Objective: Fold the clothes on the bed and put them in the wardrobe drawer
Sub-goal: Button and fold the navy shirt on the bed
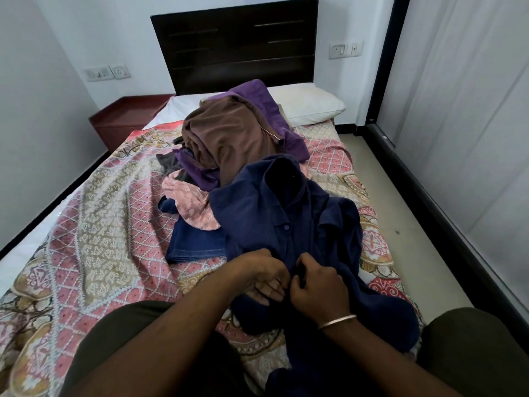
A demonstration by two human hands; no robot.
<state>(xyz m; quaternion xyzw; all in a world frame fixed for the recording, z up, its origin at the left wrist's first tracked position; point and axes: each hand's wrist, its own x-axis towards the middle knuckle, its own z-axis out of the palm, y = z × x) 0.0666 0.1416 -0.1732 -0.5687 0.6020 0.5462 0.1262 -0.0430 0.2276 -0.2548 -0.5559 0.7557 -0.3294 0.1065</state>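
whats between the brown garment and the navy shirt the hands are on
In the head view, nothing separates them: the brown garment drapes down the pile until its lower edge meets the collar of the navy shirt.

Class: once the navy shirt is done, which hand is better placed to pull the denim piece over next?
Probably the left hand: the denim piece lies on its side of the navy shirt; the right hand would cross over.

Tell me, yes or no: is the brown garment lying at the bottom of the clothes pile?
No. The brown garment is draped on top of the pile, over the purple garment.
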